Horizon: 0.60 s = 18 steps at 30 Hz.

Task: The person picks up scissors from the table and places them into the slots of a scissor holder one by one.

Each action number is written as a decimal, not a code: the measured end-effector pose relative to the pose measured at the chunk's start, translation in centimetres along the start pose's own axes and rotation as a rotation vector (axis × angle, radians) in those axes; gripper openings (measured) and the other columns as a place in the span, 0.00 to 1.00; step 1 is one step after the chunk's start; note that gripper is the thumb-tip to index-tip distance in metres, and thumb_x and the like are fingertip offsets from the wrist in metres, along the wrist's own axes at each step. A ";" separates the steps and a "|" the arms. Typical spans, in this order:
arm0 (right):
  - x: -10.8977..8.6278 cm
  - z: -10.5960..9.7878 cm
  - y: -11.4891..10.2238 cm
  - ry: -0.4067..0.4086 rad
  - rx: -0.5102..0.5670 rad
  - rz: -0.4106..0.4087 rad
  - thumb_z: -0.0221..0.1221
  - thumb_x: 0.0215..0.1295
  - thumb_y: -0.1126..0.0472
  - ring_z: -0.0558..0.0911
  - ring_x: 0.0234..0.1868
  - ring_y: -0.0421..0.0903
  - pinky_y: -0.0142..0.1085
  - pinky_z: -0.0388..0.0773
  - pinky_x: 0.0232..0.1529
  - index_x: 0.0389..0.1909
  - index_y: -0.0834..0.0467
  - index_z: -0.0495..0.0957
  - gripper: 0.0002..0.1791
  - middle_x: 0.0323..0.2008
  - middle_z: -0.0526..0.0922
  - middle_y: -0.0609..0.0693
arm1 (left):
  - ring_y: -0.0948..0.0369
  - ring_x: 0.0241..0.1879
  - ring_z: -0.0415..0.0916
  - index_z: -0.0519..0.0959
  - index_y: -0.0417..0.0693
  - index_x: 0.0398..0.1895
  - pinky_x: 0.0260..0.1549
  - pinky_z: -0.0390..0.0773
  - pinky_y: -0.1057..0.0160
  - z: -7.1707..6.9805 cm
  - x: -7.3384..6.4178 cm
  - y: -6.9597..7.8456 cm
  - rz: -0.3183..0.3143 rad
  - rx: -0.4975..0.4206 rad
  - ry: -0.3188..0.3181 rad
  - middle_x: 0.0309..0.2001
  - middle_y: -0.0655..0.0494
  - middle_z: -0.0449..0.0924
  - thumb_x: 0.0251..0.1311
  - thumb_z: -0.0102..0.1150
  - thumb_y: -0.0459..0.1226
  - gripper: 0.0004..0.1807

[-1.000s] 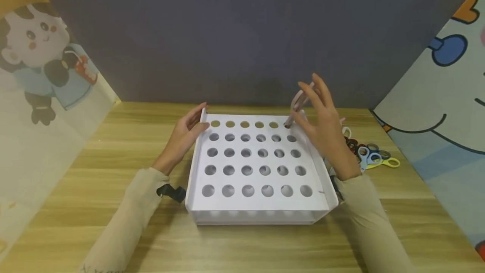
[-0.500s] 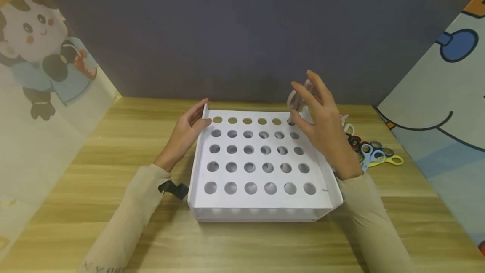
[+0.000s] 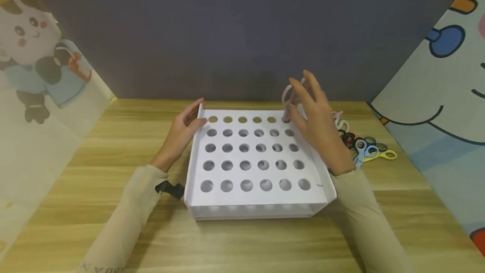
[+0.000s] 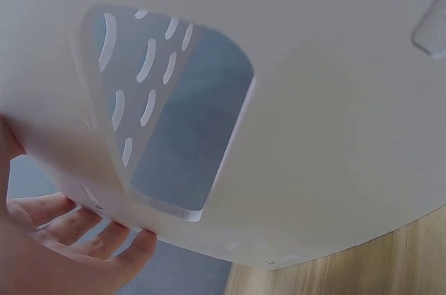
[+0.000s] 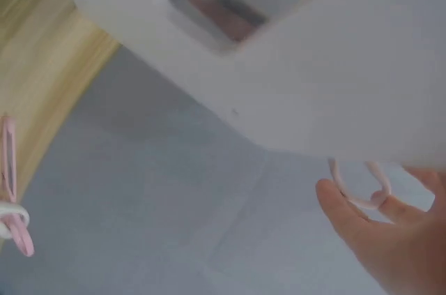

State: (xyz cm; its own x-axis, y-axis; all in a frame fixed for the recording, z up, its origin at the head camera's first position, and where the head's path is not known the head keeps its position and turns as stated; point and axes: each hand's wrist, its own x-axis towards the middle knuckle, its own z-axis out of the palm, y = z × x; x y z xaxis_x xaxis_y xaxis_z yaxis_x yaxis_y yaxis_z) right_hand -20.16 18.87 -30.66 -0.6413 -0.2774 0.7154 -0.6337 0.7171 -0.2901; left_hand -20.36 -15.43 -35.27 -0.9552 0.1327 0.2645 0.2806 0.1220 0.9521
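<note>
A white scissors rack (image 3: pixel 242 198) with rows of round holes stands on the table, its front toward me. My left hand (image 3: pixel 179 136) grips its left side panel near the back, thumb on the inner side. In the left wrist view, the fingers of the left hand (image 4: pixel 77 246) lie along the edge of the panel (image 4: pixel 313 134). My right hand (image 3: pixel 320 123) holds pale pink scissors (image 3: pixel 286 113) by the handle loops. They point down in the back right hole, blades hidden. One loop of the scissors (image 5: pixel 359 202) shows between the fingers in the right wrist view.
Several scissors lie in a heap right of the rack, among them a light blue pair (image 3: pixel 365 151) and a yellow pair (image 3: pixel 389 155). Behind the wooden table (image 3: pixel 113 146) rises a dark grey wall (image 3: pixel 242 37). Printed cartoon walls flank both sides.
My right hand has shifted slightly left relative to the rack, and the pink scissors stand a little more upright in the back right hole. The left hand keeps its grip on the panel.
</note>
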 end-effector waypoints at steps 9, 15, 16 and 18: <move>0.0 -0.7 0.0 -0.077 -0.048 0.045 0.63 0.66 0.65 0.76 0.56 0.62 0.46 0.78 0.34 0.75 0.46 0.62 0.38 0.79 0.49 0.52 | 0.55 0.73 0.60 0.62 0.45 0.75 0.73 0.57 0.59 -0.2 0.0 -0.4 -0.005 0.003 0.003 0.72 0.49 0.65 0.68 0.54 0.33 0.31; 0.2 -1.9 0.2 -0.106 -0.019 0.099 0.63 0.66 0.66 0.71 0.65 0.61 0.48 0.79 0.39 0.77 0.40 0.58 0.42 0.79 0.44 0.51 | 0.53 0.73 0.59 0.64 0.47 0.74 0.73 0.58 0.58 -0.3 0.0 -0.3 0.005 0.010 -0.001 0.72 0.50 0.66 0.68 0.54 0.34 0.30; 0.2 -2.1 0.4 -0.095 -0.010 0.106 0.63 0.66 0.66 0.68 0.68 0.60 0.51 0.79 0.46 0.77 0.41 0.58 0.42 0.79 0.46 0.51 | 0.53 0.73 0.59 0.64 0.47 0.74 0.73 0.58 0.58 -0.3 0.0 -0.3 0.007 0.011 -0.003 0.72 0.50 0.66 0.68 0.54 0.34 0.30; 0.3 -2.7 0.9 -0.057 0.008 0.105 0.63 0.65 0.67 0.68 0.69 0.60 0.56 0.77 0.54 0.76 0.43 0.61 0.40 0.78 0.51 0.55 | 0.53 0.73 0.59 0.64 0.48 0.74 0.73 0.58 0.58 -0.3 0.1 -0.2 0.011 0.014 -0.008 0.72 0.50 0.65 0.69 0.54 0.34 0.30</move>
State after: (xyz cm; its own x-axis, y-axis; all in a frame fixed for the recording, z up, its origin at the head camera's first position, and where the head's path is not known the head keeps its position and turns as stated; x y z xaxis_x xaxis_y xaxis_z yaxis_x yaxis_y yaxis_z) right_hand -19.77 21.12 -28.98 -0.7281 -0.2372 0.6431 -0.5648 0.7391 -0.3670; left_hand -20.58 -15.72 -35.35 -0.9512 0.1424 0.2739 0.2927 0.1340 0.9468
